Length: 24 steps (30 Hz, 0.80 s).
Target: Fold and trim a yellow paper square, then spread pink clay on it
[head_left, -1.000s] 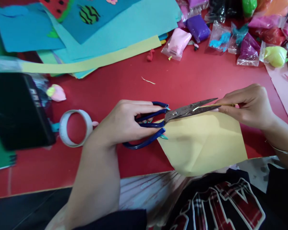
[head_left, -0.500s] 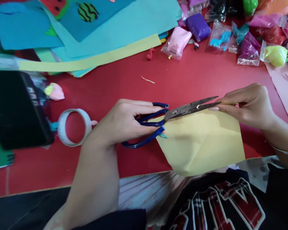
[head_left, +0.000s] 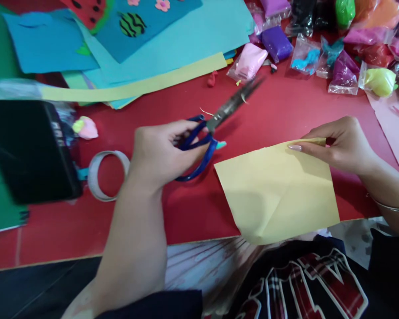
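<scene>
My left hand [head_left: 162,150] is closed round the blue handles of a pair of scissors [head_left: 224,113]. The blades are shut, blurred at the tips, and point up and to the right, apart from the paper. A small pale sliver clings near the blade tips. My right hand [head_left: 342,144] pinches the top right edge of a sheet of yellow paper [head_left: 282,190] between thumb and fingers. That sheet overhangs the front edge of the red table [head_left: 193,217]. A thin paper strip [head_left: 206,111] lies behind the scissors.
At left are a dark phone-like device [head_left: 29,150], a roll of tape [head_left: 93,179] and a pink clay piece [head_left: 86,127]. Coloured sheets [head_left: 173,48] cover the back left. Several clay packets [head_left: 275,42] crowd the back right, near pink paper [head_left: 390,128].
My left hand has drawn the scissors up and left, away from the yellow paper's top edge, and the blades have swung upward. My right hand stays on the paper.
</scene>
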Each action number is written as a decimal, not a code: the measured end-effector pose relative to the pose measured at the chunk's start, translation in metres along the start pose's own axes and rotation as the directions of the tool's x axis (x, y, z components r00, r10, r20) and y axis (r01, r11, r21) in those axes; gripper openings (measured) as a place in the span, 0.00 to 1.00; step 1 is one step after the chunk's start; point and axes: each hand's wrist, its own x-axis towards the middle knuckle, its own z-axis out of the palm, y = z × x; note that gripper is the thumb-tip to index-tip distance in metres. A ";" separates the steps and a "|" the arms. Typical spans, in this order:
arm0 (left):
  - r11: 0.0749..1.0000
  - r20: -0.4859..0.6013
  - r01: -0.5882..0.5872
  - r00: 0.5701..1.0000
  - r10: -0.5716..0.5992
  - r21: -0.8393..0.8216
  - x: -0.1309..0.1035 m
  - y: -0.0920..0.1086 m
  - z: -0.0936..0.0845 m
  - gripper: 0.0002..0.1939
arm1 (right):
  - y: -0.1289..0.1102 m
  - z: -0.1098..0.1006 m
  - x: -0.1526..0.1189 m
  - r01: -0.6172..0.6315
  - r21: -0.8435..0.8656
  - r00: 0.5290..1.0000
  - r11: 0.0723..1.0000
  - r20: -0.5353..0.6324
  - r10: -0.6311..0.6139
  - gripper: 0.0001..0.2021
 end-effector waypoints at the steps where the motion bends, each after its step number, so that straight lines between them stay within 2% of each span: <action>1: 0.992 -0.086 0.072 0.994 -0.064 0.099 0.001 -0.002 -0.001 0.21 | 0.003 -0.001 0.001 -0.019 -0.029 1.000 0.999 0.019 0.019 0.19; 3: 0.944 -0.222 0.200 0.965 -0.142 0.263 0.001 -0.002 -0.005 0.24 | 0.009 -0.002 0.005 -0.039 -0.128 0.999 0.991 0.031 0.043 0.19; 5: 0.926 -0.282 0.206 0.952 -0.116 0.317 0.000 0.003 -0.010 0.22 | 0.016 -0.003 0.008 -0.035 -0.244 0.999 0.969 0.000 0.036 0.18; 7: 0.938 -0.366 0.136 0.930 -0.011 0.319 -0.002 0.016 -0.011 0.17 | 0.021 -0.002 0.010 -0.005 -0.304 1.000 0.953 -0.026 -0.003 0.15; 9: 0.953 -0.411 0.003 0.903 0.128 0.303 -0.004 0.033 -0.007 0.13 | 0.024 0.000 0.010 0.064 -0.274 0.998 0.959 -0.009 -0.069 0.13; 11: 0.959 -0.322 -0.185 0.913 0.249 0.217 -0.004 0.049 0.005 0.12 | 0.024 0.002 0.010 0.146 -0.183 0.989 0.972 0.024 -0.144 0.12; 13: 0.938 -0.164 -0.330 0.925 0.344 0.106 -0.003 0.061 0.021 0.15 | 0.022 0.004 0.010 0.200 -0.075 0.979 0.977 0.048 -0.197 0.12; 15: 0.918 -0.040 -0.396 0.917 0.397 0.025 0.000 0.066 0.036 0.17 | 0.017 0.006 0.009 0.214 0.012 0.975 0.977 0.063 -0.214 0.14; 17: 0.909 0.033 -0.413 0.909 0.415 -0.056 0.003 0.066 0.046 0.14 | 0.013 0.007 0.009 0.197 0.073 0.976 0.978 0.082 -0.203 0.19; 20: 0.899 0.062 -0.413 0.903 0.425 -0.147 0.006 0.062 0.051 0.15 | 0.012 0.006 0.009 0.059 0.144 0.996 0.988 0.063 -0.069 0.28; 22: 0.891 0.069 -0.419 0.898 0.435 -0.174 0.007 0.061 0.051 0.16 | 0.016 0.003 0.010 -0.080 0.231 0.996 0.970 -0.010 0.085 0.28; 24: 0.891 0.084 -0.407 0.899 0.429 -0.199 0.007 0.060 0.051 0.17 | 0.024 -0.001 0.013 -0.151 0.354 0.975 0.923 -0.102 0.198 0.26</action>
